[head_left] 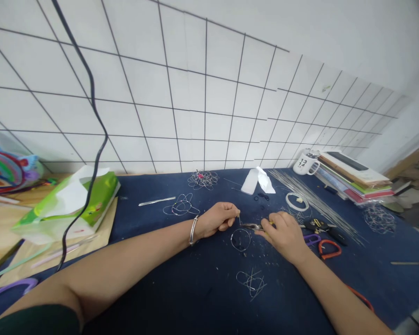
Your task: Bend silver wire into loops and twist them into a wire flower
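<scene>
My left hand (220,217), with a silver bangle (192,231) at its wrist, is closed in a pinch on a thin wire (240,217). My right hand (282,232) is wrapped round a pair of pliers (253,226), whose jaws point left and meet the wire close to my left fingertips. A thin wire ring (232,243) lies just below the plier tips. Whether the wire and the ring are joined I cannot tell. Closer to me lies a loose tangle of wire pieces (252,282).
Bent wire loops (181,208) and a bundle of straight wires (314,200) lie on the dark blue cloth (153,274). To the right are orange-handled cutters (330,251), a white mug (304,165) and stacked books (356,179). A green tissue pack (103,204) sits left, behind a hanging black cable (97,158).
</scene>
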### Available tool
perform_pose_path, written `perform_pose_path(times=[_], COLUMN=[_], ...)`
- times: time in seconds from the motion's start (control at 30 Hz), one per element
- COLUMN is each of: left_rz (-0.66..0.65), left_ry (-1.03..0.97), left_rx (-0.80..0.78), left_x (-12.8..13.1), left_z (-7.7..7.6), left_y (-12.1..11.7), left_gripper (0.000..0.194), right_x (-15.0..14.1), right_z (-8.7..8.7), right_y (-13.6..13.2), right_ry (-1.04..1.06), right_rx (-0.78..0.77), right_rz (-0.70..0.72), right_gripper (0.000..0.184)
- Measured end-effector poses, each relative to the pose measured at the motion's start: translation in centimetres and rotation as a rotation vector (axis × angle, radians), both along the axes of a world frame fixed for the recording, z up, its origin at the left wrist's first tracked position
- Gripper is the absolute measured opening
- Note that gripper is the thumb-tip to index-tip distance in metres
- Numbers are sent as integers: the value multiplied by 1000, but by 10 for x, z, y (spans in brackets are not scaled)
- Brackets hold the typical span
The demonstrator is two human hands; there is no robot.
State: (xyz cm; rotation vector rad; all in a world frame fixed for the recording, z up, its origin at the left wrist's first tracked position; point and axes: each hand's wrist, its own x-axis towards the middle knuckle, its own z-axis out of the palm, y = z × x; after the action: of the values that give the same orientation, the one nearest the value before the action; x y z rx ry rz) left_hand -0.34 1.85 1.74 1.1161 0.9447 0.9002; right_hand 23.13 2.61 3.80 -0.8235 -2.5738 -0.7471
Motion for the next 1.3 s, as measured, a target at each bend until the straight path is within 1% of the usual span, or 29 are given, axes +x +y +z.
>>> perform_pose_path(times=[0.2, 0.3, 0.5, 0.67, 0.9, 1.17, 1.3], left_rz=[43, 75, 117, 152, 108, 70, 32], left_ry=[33, 109, 302, 409, 518, 609, 645], left_rx=[82, 139, 311, 437, 617, 722, 763], left_x=[1, 2, 3, 4, 4, 4, 4], left_z=[-1, -1, 1, 2, 3, 3, 2], left_y=[-1, -2, -6, -9, -12, -15, -16], left_gripper=[27, 27, 25, 20, 20, 21, 21], right_x=[-3, -3, -1, 2, 5, 5, 4], right_z=[2, 2, 1, -1, -3, 2, 4], right_y=[-2, -2, 0, 1, 2, 1, 0], right_ry=[-29, -39, -56, -52, -51, -95, -124], right_rx=[-54, -85, -166, -269, -407, -522, -550], right_rz=[-8, -2, 39, 54, 41, 20, 14], right_gripper=[24, 26, 28, 30, 32, 37, 39])
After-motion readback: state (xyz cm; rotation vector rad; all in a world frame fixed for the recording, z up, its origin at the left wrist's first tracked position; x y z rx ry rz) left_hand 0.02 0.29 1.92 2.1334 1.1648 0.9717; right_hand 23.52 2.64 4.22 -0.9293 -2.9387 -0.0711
